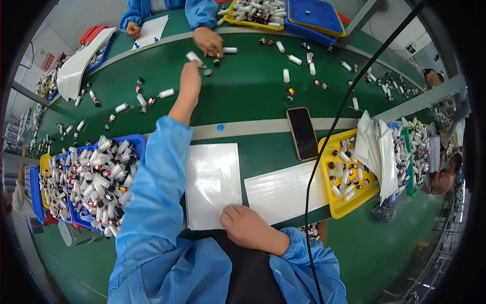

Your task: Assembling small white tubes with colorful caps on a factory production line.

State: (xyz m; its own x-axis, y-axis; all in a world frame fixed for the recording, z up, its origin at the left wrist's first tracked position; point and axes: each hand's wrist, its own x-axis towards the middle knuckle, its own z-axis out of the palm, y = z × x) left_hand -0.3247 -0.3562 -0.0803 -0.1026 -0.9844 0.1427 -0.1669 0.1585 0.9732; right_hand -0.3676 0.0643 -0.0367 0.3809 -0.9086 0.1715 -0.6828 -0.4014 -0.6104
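Stretched far forward over the green conveyor, my left hand (190,80) pinches a white plastic tube (193,57) at its fingertips; the hand is slightly blurred. A small grey-and-dark cap piece (207,72) is just right of those fingers. My right hand (245,229) rests with curled fingers on the lower right corner of a glossy white plastic sheet (212,175); whatever its fingers hold, if anything, is hidden. Across the belt, a co-worker's hand (208,41) is at small dark and red pieces, close to my left hand.
Loose tubes and caps lie scattered along the conveyor (243,96). A heaped blue bin (139,144) stands at left, a yellow tray (336,210) with pieces at right. A phone (302,134) lies by another white sheet (283,192). A black cable (331,129) hangs across the view.
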